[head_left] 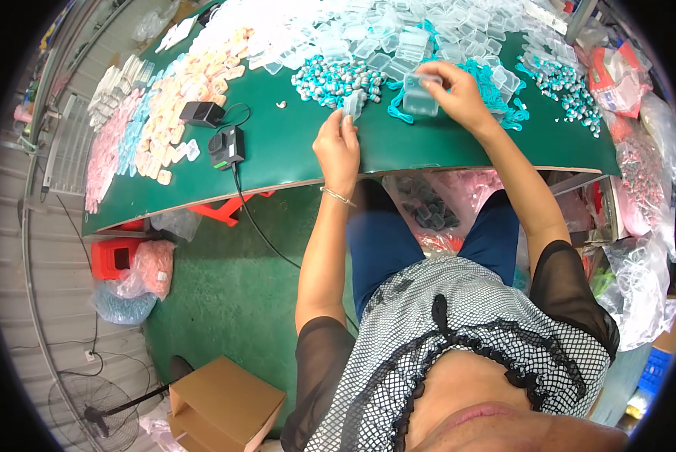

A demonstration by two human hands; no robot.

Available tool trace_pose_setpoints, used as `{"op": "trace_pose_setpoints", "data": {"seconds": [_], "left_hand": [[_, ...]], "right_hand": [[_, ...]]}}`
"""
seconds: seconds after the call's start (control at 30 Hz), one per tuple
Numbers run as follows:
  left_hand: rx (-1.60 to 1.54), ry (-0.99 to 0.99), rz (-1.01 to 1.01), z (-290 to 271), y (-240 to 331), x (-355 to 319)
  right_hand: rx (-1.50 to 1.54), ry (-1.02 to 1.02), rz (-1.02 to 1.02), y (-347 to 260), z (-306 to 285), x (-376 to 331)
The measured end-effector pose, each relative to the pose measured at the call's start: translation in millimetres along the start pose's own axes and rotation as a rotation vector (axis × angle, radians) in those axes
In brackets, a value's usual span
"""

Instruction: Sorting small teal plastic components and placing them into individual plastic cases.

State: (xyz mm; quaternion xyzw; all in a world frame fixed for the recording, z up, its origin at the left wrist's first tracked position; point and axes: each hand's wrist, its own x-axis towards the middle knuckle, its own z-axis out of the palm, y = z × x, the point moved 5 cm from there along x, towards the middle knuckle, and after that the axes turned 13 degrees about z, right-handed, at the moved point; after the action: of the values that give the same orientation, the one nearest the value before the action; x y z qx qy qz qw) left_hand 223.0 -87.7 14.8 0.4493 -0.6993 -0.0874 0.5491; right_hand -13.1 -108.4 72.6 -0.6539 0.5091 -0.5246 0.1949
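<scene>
My left hand (336, 149) is closed in a pinch on a small clear plastic piece (353, 104), held just in front of a pile of small teal-and-white pieces (327, 81). To its right, my right hand (457, 92) grips a clear plastic box (421, 96) between thumb and fingers. The contents of the box cannot be made out. Teal cords (492, 87) lie in a heap beyond and beside my right hand, and one looped teal cord (399, 111) rests left of the box. Many clear boxes (368, 45) are piled farther back.
The green table (278, 147) carries two small black devices (226, 147) with a cable over the front edge. Peach cases (180, 128) and pink pieces (112, 143) spread at left; more teal-and-white pieces (575, 94) lie right. A cardboard box (225, 403) and red stool (116, 256) stand on the floor.
</scene>
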Motion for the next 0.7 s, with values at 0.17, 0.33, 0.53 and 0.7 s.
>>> {"op": "trace_pose_setpoints", "data": {"seconds": [0.17,0.33,0.53,0.7], "left_hand": [[-0.458,0.13,-0.405,-1.9,-11.4,-6.7],[-0.233,-0.003,-0.454,-28.7,-4.4,-17.0],[0.17,-0.396,-0.13,-43.0,-1.0,-19.1],[0.229,-0.453,0.451,-50.3,20.7,-6.4]], "right_hand": [[0.198,-0.395,0.29,13.1,43.1,-43.3],[-0.402,-0.276,0.204,5.5,45.0,-61.2],[-0.684,-0.383,0.292,0.8,28.5,-61.8],[-0.412,-0.474,0.022,-8.7,8.1,-73.5]]}}
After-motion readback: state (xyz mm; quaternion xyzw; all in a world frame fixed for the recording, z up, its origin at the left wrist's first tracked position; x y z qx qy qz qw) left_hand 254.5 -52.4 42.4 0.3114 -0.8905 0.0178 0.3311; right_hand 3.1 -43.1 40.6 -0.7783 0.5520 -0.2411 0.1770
